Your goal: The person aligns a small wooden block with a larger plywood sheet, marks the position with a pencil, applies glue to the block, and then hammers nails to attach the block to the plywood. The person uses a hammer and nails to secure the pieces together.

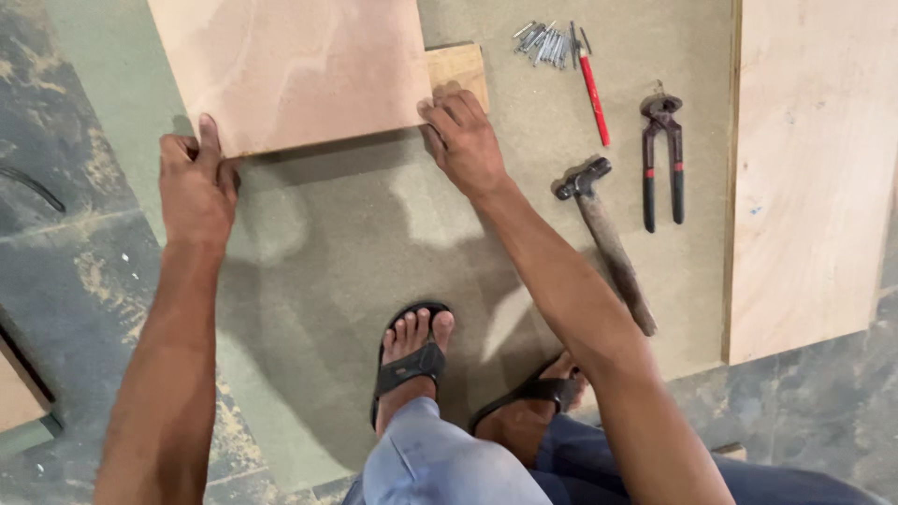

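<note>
Down on the floor, a large pale pinkish-brown plywood panel (290, 70) lies flat on a wide grey-brown sheet of fibreboard (374, 234), its near edge running between the person's two hands. The left hand (195, 182) sits at the panel's near left corner, fingers curled around the edge and thumb pointing up onto the top face, so it grips the corner. The right hand (465, 140) rests at the near right corner with its fingers spread flat and pressed down on the wood, not closed around anything. Just beside those fingertips, a small light-coloured rectangular wooden block (460, 67) pokes out from under the panel's right edge, touching it. Further right on the fibreboard lies a loose heap of silvery steel nails (545, 42), with a thin red pencil (592, 93) slanting down from it. Near that are a pair of dark metal pincers with red-banded handles (662, 159), lying with the jaws pointing away from the person, and a hammer with a dark steel head and worn wooden handle (603, 238), its handle running toward the person's right forearm. A second big pale plywood sheet (814, 168) lies along the right side. Below the hands, both feet wear black sandals (412, 360) and stand on the fibreboard, above blue-grey trouser knees.
</note>
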